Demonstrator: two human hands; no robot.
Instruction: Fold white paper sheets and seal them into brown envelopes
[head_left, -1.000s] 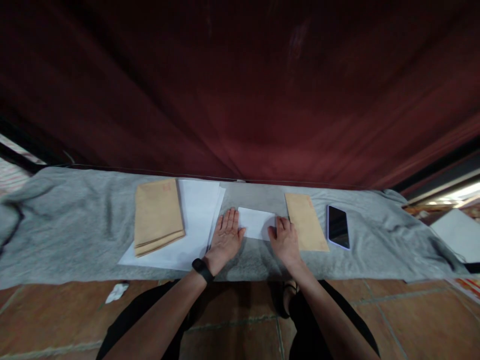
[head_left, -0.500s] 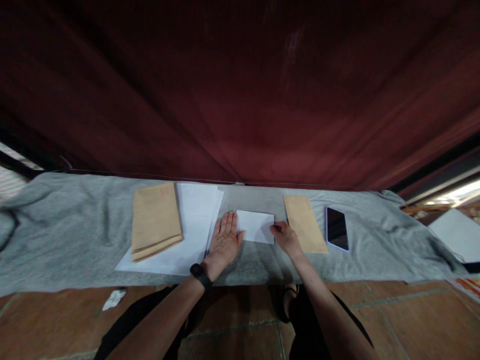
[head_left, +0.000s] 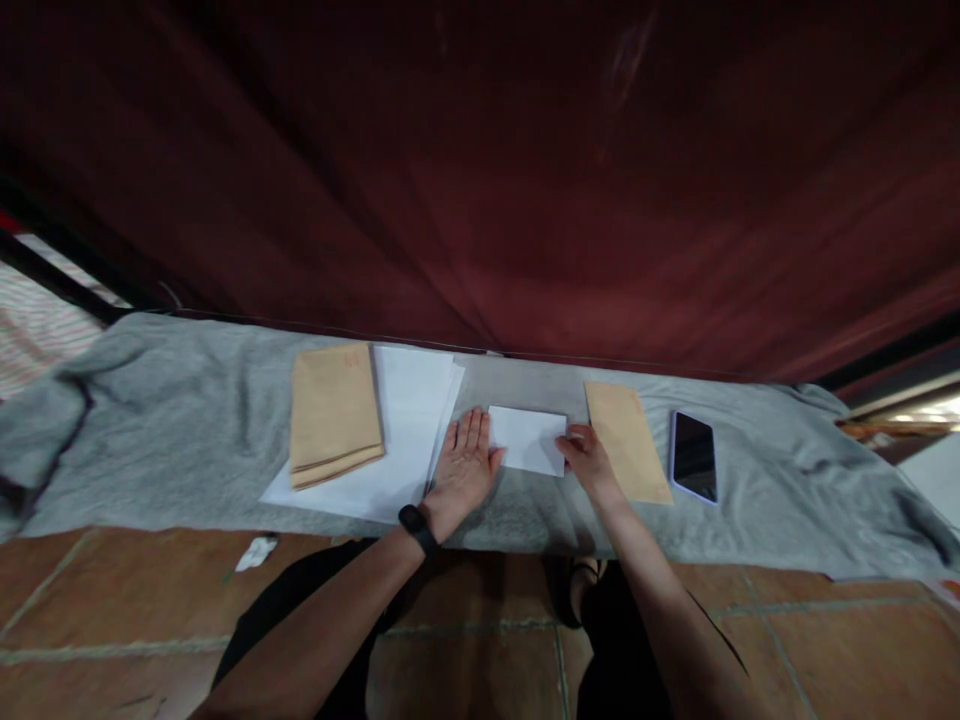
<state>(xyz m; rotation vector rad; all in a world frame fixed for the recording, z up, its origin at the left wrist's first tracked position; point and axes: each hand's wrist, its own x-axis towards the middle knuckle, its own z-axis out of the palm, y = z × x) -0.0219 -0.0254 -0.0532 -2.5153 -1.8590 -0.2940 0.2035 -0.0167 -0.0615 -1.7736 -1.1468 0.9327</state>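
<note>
A white folded sheet of paper (head_left: pixel 529 438) lies flat on the grey cloth in front of me. My left hand (head_left: pixel 466 464) rests palm down at its left end, fingers stretched out and the thumb over the paper's lower left corner. At the opposite end, my right hand (head_left: pixel 588 460) grips the paper's right edge between thumb and curled fingers. Just right of that hand lies a single brown envelope (head_left: pixel 630 445). Left of my left hand, a stack of brown envelopes (head_left: pixel 335 412) sits partly on large white sheets (head_left: pixel 414 400).
The grey cloth (head_left: pixel 757 480) covers a long narrow surface against a dark red hanging (head_left: pixel 495 230). A phone (head_left: pixel 694 457) in a purple case lies beyond the single envelope. On the tiled floor (head_left: pixel 142 590) is a crumpled white tissue (head_left: pixel 256 553).
The camera view has shifted and tilted slightly, so everything sits a little further right. My right thumb and fingers have shifted a little at the paper's right edge. My left hand stays flat.
</note>
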